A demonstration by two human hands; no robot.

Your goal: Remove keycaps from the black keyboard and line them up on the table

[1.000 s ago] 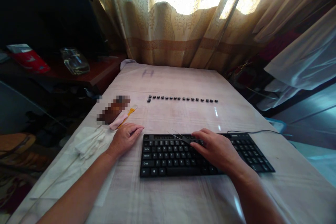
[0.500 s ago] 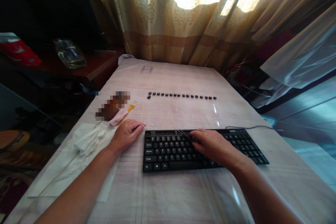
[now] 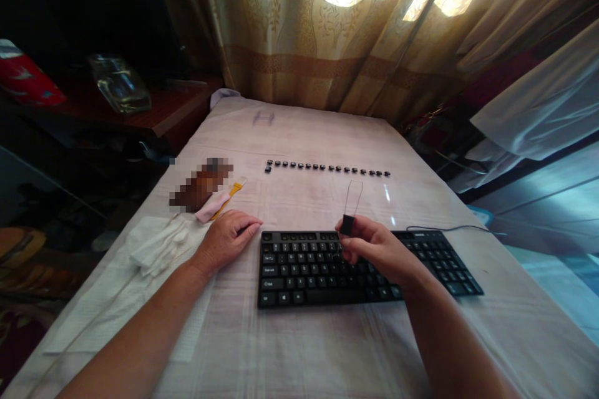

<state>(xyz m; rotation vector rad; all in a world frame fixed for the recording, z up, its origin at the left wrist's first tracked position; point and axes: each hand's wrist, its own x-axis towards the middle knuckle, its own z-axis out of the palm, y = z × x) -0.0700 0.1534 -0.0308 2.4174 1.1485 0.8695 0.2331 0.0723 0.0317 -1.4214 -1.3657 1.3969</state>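
A black keyboard [image 3: 327,296] lies on the pale cloth-covered table. Above its middle, my right hand [image 3: 374,246] grips a keycap puller [image 3: 347,224] by its dark handle. The puller's two thin wire prongs point up and away from the keys. Its wire tips appear to hold nothing. At the keyboard's left end, my left hand [image 3: 229,237] rests on the table, fingers loosely stretched toward the keyboard and holding nothing. Farther back, several small black keycaps [image 3: 307,166] form a row, with one more keycap [image 3: 267,169] in front of its left end.
Left of the keyboard are a yellow-handled brush [image 3: 233,192], a pink cloth [image 3: 213,207], a blurred brown object [image 3: 201,184] and crumpled white tissue [image 3: 161,243] on a white sheet. A glass jar [image 3: 119,84] stands on the side cabinet. The keyboard cable [image 3: 449,226] runs right.
My right hand has raised the keycap puller and turned it, so its wires point upward instead of toward the upper left over the keys. The left hand has stayed in place.
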